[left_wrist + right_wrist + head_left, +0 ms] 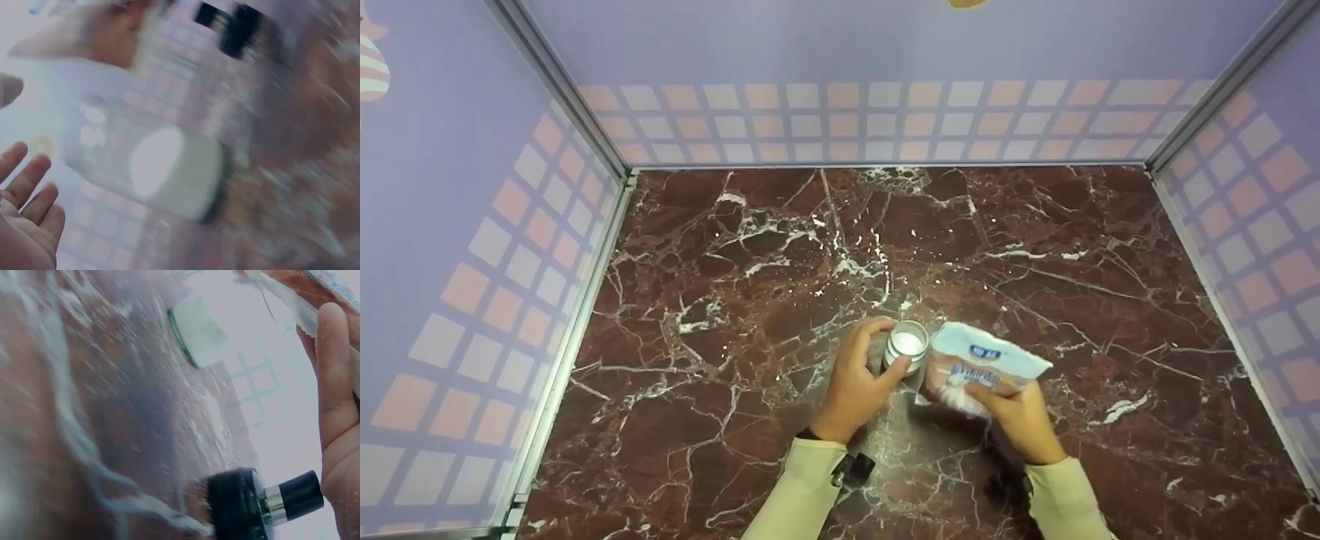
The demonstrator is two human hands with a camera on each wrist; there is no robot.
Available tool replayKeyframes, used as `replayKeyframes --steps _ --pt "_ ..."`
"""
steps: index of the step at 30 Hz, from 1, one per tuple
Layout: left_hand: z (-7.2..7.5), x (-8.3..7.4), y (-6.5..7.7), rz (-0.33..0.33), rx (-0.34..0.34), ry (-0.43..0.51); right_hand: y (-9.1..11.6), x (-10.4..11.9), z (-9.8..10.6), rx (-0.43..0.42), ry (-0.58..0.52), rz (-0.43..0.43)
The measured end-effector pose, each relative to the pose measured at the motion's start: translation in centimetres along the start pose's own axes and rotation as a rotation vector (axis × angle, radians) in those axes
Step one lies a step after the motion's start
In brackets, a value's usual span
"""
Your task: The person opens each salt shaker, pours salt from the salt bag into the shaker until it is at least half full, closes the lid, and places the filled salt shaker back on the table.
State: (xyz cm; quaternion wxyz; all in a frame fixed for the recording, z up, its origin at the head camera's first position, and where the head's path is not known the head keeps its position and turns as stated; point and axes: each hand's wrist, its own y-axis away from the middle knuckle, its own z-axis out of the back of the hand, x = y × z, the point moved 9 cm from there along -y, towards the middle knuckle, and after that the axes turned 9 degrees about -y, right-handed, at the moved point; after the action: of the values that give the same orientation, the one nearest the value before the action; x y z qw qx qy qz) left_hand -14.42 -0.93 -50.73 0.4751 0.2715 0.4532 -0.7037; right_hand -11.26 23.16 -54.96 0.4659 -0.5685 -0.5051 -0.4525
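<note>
A small glass jar [905,346] stands on the table with white powder inside; the left wrist view shows the powder [197,174] sloping in the clear jar. Around it, my left hand [855,382] has thumb and fingers spread, the fingers [36,169] loosely extended and apart from the glass in that wrist view. Just right of the jar, my right hand [1024,424] grips a light blue and brown printed plastic bag [986,364], thumb on its front. The bag's wide end angles up to the right, and white shows low on it.
The dark red marbled tabletop [697,420] carries small white specks beyond the jar. Lilac checked panels [870,112] wall in the back and both sides, with metal rails at the corners. A black wrist camera [855,470] sits on the left wrist.
</note>
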Motion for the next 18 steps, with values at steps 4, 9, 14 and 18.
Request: replayKeyframes --steps 4,9,14,18 --pt "-0.1 -2.6 0.2 -0.079 0.043 0.097 0.9 -0.4 -0.5 0.026 0.029 -0.010" --pt "-1.3 -3.8 0.9 -0.071 0.104 0.122 1.7 -1.0 -0.5 0.064 0.048 -0.008" --pt "-2.0 -4.5 1.2 -0.093 0.096 0.098 2.4 -1.2 -1.0 0.178 0.037 0.041" --pt "-2.5 -5.2 1.6 -0.085 0.081 0.178 3.2 -0.6 -1.2 0.265 0.042 0.087"
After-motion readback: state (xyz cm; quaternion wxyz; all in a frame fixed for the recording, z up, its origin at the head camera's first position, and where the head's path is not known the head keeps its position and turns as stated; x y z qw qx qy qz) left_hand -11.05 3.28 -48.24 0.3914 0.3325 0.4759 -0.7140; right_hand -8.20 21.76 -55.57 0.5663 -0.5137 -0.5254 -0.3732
